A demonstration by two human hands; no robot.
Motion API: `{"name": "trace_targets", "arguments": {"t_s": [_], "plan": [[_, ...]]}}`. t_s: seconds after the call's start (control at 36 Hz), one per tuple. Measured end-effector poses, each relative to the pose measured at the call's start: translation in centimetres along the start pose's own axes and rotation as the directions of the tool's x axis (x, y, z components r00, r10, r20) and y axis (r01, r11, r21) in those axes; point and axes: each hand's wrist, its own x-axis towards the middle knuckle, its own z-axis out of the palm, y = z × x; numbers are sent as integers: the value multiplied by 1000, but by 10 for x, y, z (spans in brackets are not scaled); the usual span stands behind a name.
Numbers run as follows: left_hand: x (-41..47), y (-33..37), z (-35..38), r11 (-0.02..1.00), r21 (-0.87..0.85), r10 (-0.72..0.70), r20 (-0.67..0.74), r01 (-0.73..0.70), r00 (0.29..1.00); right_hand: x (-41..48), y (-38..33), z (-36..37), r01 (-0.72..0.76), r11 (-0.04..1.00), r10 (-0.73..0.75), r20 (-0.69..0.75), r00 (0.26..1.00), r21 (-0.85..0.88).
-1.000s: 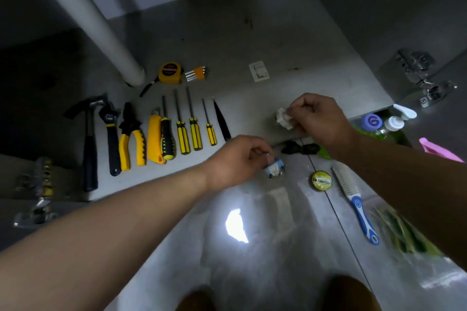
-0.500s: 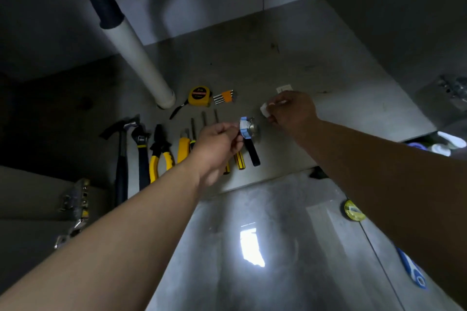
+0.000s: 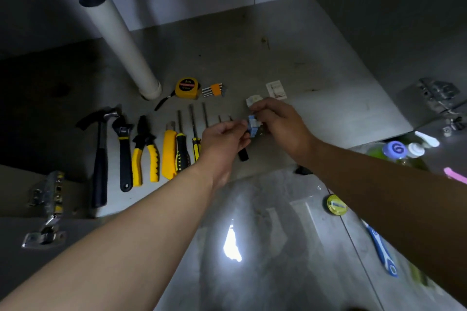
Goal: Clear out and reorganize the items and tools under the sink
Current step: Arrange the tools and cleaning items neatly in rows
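Observation:
Both hands meet over the cabinet floor (image 3: 316, 63). My left hand (image 3: 225, 137) pinches a small blue and white part (image 3: 253, 127) from the left. My right hand (image 3: 278, 124) touches the same part from the right and also pinches a small white piece (image 3: 252, 100) at its fingertips. To their left a row of tools lies on the floor: a hammer (image 3: 99, 154), an adjustable wrench (image 3: 123, 151), yellow pliers (image 3: 145, 154), a yellow utility knife (image 3: 168, 154) and several screwdrivers (image 3: 182, 149), partly hidden by my left hand.
A white drain pipe (image 3: 121, 40) slants down at the left. A yellow tape measure (image 3: 187, 87), hex keys (image 3: 214, 89) and a white card (image 3: 276, 89) lie behind the hands. On the floor at the right are bottles (image 3: 394, 151), a yellow tape roll (image 3: 336, 204) and a blue brush (image 3: 381, 250). Door hinges (image 3: 439, 96) flank the opening.
My left hand carried the blue and white part rightward to my right hand, which drew back from the white card to meet it. The view shifted slightly.

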Motion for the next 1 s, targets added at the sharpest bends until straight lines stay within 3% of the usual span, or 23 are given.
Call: {"name": "trace_targets", "arguments": {"t_s": [0.14,0.36,0.44,0.56,0.67,0.72,0.78,0.92,1.0], "plan": [[-5,1,10,995,92,44,-62,-38,997,-18,14,-12,158,955,-125,146,981,-250],[0,6,17,892,422,190,-27,-161,982,-22,26,-19,53,946,-65,-27,998,-318],[18,11,14,774,584,287,22,-246,958,-19,30,-20,9,931,-41,-79,996,-365],[46,23,14,523,737,394,237,-429,888,-16,38,-17,-15,921,-34,-119,992,-390],[67,32,13,245,805,328,456,-541,827,-14,52,-15,7,843,-87,-123,989,-538],[73,35,14,110,781,257,575,-614,777,-16,55,-16,26,763,-98,-76,992,-646],[78,38,14,-21,746,178,658,-665,732,-18,56,-18,63,747,-125,-46,991,-662],[87,45,13,-111,740,164,672,-663,722,-23,46,-15,146,822,-210,-55,976,-551],[91,47,8,-72,772,182,632,-631,753,-21,42,-10,152,832,-215,-58,975,-533]]}}
